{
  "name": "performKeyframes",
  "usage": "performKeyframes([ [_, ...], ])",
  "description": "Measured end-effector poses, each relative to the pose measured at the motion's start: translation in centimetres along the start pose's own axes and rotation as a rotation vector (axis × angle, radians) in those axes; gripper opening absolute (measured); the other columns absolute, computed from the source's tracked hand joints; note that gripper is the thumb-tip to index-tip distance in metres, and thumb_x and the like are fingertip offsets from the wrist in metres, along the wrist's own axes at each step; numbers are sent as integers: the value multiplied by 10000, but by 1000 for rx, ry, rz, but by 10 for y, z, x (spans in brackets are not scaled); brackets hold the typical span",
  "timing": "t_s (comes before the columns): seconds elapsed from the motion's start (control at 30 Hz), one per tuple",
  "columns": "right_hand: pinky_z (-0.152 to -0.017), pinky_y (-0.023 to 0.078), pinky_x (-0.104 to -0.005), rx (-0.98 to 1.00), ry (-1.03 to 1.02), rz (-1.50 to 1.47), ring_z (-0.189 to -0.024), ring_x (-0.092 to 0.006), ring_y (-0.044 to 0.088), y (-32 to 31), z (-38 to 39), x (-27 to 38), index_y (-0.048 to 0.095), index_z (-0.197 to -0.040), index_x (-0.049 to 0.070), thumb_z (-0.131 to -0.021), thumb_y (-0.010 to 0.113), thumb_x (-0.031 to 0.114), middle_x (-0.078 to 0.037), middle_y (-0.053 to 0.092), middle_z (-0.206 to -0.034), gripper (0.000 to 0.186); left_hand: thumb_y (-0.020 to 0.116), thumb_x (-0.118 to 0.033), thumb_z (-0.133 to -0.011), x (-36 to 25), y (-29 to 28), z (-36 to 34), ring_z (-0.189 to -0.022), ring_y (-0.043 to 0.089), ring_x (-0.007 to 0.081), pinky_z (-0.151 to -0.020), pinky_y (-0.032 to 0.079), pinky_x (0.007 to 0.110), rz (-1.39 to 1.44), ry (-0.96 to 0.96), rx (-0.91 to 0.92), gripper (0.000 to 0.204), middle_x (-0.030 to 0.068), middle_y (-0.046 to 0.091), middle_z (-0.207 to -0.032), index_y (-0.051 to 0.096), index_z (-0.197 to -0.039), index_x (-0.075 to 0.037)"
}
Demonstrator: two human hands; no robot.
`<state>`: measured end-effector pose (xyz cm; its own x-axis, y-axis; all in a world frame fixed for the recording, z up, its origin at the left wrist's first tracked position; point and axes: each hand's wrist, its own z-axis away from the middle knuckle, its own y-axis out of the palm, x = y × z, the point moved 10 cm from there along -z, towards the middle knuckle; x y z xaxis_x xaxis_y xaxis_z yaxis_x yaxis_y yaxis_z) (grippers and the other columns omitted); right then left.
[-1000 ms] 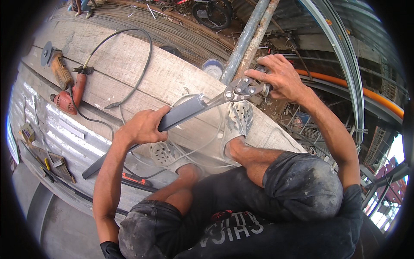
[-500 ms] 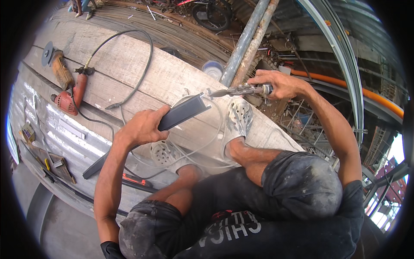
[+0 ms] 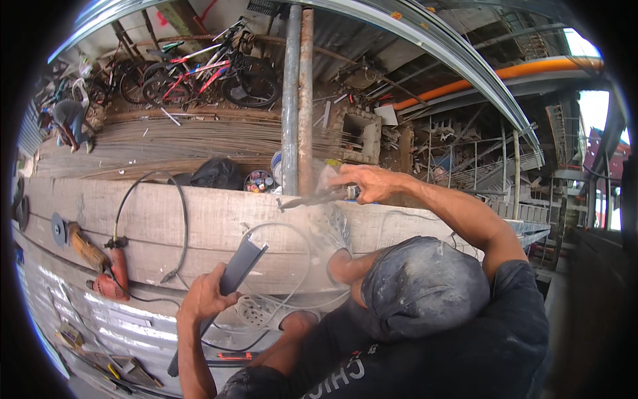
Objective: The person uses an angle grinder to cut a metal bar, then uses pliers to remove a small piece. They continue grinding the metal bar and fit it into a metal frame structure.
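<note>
A cluttered open-air work yard spreads out, with bicycles (image 3: 199,70) parked at the back and a wooden plank surface (image 3: 199,223) running across the middle. The grey metal channel (image 3: 229,276) lies slanted over the plank's near edge, and the left hand (image 3: 206,299) is wrapped tight around its middle. The right hand (image 3: 369,183) is closed on locking pliers (image 3: 312,197), held just beside the two upright steel pipes (image 3: 297,100). An angle grinder (image 3: 83,246) and a red drill (image 3: 113,276) lie on the plank to the left, cable (image 3: 156,199) looping between them.
</note>
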<state>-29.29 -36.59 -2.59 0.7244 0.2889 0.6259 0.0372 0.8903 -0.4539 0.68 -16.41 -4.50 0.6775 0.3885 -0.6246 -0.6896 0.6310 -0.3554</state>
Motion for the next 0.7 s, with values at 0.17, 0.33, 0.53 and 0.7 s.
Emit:
performKeyframes([
  [0.17, -617, 600, -363, -361, 704, -1141, -708, -254, 656, 17, 69, -242, 513, -1398, 23, -712, 571, -62, -152, 517, -1280, 694, 824, -273, -720, -14, 4, -17, -766, 671, 427, -705, 510, 473, -117, -19, 80, 563, 263, 659, -785, 535, -1106, 19],
  [0.33, -691, 667, -446, -553, 752, -1108, -961, -442, 709, -48, 90, -249, 405, -1429, -25, -717, 549, -89, -275, 426, -1397, 730, 796, -292, -748, -22, -10, -10, -844, 676, 473, -766, 518, 503, -138, -99, 67, 548, 297, 682, -852, 546, -1117, 26],
  [0.53, -539, 494, -347, -629, 632, -692, -640, -211, 617, -56, 86, -214, 608, -1152, 66, -730, 593, -34, -86, 610, -796, 435, 726, -341, -798, -18, -22, -16, -895, 664, 463, -799, 509, 525, -141, 37, -25, 545, 262, 693, -924, 515, -1206, -49],
  [0.7, -818, 459, -337, -481, 447, -355, -925, -188, 569, -26, 51, -141, 620, -964, 42, -624, 717, 45, -43, 563, -951, 353, 748, -318, -794, -15, -24, 4, -807, 691, 407, -712, 536, 499, -95, 214, -327, 668, 180, 707, -948, 443, -1358, -131],
])
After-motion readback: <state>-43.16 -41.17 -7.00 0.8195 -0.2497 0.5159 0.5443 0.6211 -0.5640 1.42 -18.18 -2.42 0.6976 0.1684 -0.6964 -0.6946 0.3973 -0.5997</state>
